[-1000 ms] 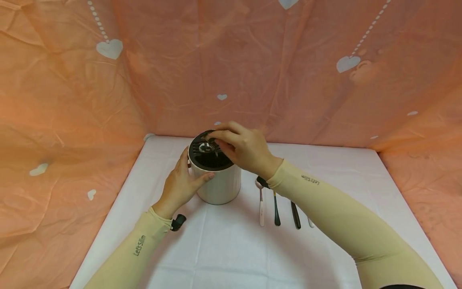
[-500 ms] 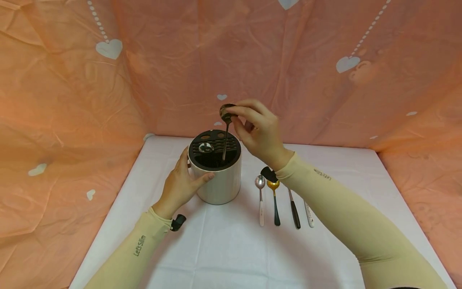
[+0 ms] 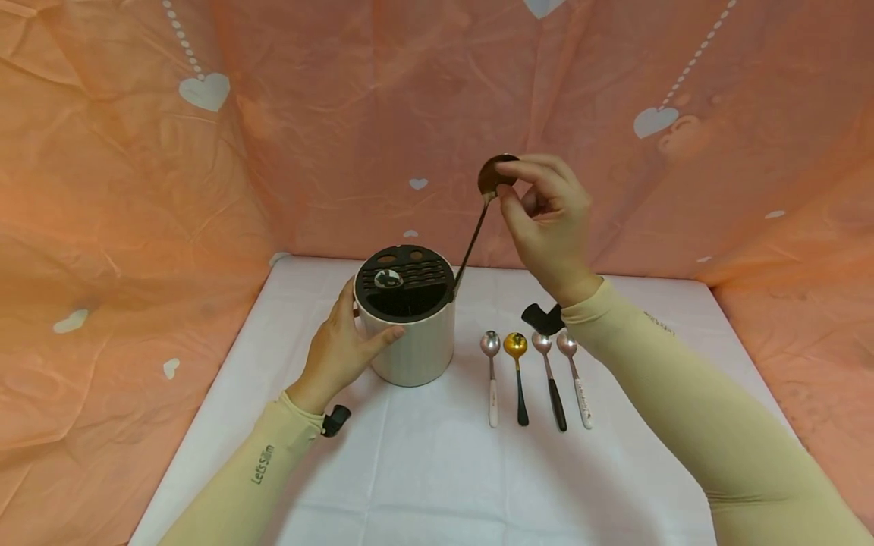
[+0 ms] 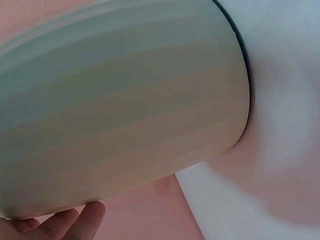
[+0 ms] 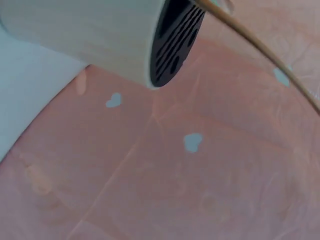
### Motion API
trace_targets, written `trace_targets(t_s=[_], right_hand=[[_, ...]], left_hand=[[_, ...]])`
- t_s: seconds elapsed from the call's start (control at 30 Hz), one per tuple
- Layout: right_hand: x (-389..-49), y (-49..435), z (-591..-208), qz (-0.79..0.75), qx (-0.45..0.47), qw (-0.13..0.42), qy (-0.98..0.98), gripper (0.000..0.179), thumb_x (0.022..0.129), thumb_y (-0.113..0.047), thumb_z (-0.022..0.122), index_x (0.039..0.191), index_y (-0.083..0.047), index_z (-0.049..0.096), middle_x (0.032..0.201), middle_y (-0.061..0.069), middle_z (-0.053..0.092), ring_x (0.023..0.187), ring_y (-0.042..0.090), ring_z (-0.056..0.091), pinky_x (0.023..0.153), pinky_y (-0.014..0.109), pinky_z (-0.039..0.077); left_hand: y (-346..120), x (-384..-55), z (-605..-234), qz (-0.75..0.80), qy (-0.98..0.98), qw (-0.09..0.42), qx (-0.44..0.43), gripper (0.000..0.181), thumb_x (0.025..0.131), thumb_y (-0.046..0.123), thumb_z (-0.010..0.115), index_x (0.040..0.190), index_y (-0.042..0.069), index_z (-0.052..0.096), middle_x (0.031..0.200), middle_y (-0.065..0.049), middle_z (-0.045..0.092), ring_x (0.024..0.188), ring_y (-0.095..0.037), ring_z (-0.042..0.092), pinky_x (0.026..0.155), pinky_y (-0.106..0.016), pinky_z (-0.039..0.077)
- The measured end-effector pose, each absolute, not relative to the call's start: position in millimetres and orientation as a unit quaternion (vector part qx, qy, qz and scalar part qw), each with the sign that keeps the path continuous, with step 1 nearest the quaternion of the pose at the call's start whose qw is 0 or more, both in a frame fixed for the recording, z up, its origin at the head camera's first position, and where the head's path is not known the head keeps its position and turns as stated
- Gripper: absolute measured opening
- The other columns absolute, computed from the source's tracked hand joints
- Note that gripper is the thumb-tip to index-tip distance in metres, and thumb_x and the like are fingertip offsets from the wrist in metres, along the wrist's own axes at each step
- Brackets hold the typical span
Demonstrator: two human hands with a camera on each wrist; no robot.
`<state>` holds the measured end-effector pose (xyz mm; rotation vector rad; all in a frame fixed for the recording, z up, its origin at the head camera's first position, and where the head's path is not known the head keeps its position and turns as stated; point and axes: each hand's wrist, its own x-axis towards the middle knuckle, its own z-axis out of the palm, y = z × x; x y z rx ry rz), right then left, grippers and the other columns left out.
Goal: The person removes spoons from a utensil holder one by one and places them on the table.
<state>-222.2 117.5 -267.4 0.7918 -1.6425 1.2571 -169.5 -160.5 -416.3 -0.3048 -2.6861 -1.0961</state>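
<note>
A white ribbed utensil holder [image 3: 413, 349] with a black slotted top [image 3: 389, 307] stands upright on the table. My left hand [image 3: 336, 353] holds its left side, thumb in front; the fingertips [image 4: 90, 217] show along its edge in the left wrist view. In my right hand [image 3: 549, 205] a spoon is pinched by its bowl [image 3: 490, 180], above and right of the holder. Its thin handle [image 3: 473, 246] slants down, the end overlapping the holder's right rim. The handle [image 5: 260, 45] also crosses the right wrist view. Another spoon's shiny bowl [image 3: 388, 280] sticks up from the slotted top.
Several spoons lie side by side right of the holder: a pink-handled one [image 3: 492, 394], one with a gold bowl [image 3: 516, 345], a black-handled one [image 3: 557, 406] and a white patterned one [image 3: 583, 402]. An orange cloth [image 3: 410, 114] with hearts hangs behind the white table [image 3: 437, 485].
My right hand has lifted the spoon from over the holder's top, up and to the right, its handle coming out of the holder. The left hand has stayed on the holder.
</note>
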Motion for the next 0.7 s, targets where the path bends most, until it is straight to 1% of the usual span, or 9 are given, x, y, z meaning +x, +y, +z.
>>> trace_targets(t_s=[0.07, 0.3, 0.5, 0.6, 0.7], right_hand=[[-220.8, 125.6, -268.8, 0.509, 0.313, 0.439, -0.671, 0.024, 0.083, 0.013, 0.070, 0.100, -0.002, 0.077, 0.101, 0.005, 0.067, 0.051, 0.011, 0.041, 0.050, 0.020, 0.034], [-188.3, 151.9, -268.6, 0.465, 0.291, 0.385, -0.742, 0.020, 0.081, 0.023, 0.064, 0.097, 0.013, 0.071, 0.096, 0.025, 0.063, 0.053, 0.008, 0.039, 0.051, 0.018, 0.031], [-179.5, 189.4, -294.6, 0.461, 0.242, 0.299, -0.800, 0.023, 0.082, 0.021, 0.063, 0.101, 0.011, 0.071, 0.097, 0.018, 0.063, 0.048, 0.006, 0.041, 0.046, 0.015, 0.031], [-182.4, 211.9, -314.2, 0.450, 0.209, 0.254, -0.830, 0.025, 0.084, 0.016, 0.066, 0.106, 0.006, 0.074, 0.099, 0.011, 0.062, 0.046, 0.004, 0.045, 0.044, 0.015, 0.033], [-187.2, 233.1, -332.4, 0.434, 0.182, 0.220, -0.854, 0.027, 0.085, 0.011, 0.069, 0.109, 0.000, 0.075, 0.100, 0.006, 0.062, 0.048, 0.004, 0.049, 0.044, 0.016, 0.036]], left_hand=[[-160.4, -169.7, -416.1, -0.375, -0.914, 0.115, -0.106, 0.107, 0.081, 0.063, 0.074, 0.160, 0.021, 0.015, 0.150, -0.013, 0.041, 0.115, -0.038, 0.058, 0.083, -0.060, 0.047], [-160.2, -169.3, -414.8, -0.383, -0.911, 0.113, -0.107, 0.106, 0.080, 0.063, 0.075, 0.159, 0.024, 0.017, 0.150, -0.013, 0.042, 0.114, -0.039, 0.058, 0.083, -0.061, 0.047], [-160.2, -169.3, -413.8, -0.384, -0.911, 0.107, -0.104, 0.106, 0.080, 0.064, 0.075, 0.159, 0.024, 0.016, 0.151, -0.012, 0.041, 0.115, -0.039, 0.058, 0.083, -0.061, 0.047], [-160.2, -169.1, -413.8, -0.384, -0.911, 0.106, -0.103, 0.107, 0.080, 0.063, 0.075, 0.159, 0.024, 0.016, 0.151, -0.013, 0.040, 0.115, -0.039, 0.058, 0.084, -0.061, 0.047], [-160.4, -169.0, -413.5, -0.385, -0.911, 0.106, -0.103, 0.106, 0.080, 0.062, 0.075, 0.159, 0.024, 0.015, 0.152, -0.012, 0.040, 0.116, -0.039, 0.057, 0.084, -0.061, 0.047]])
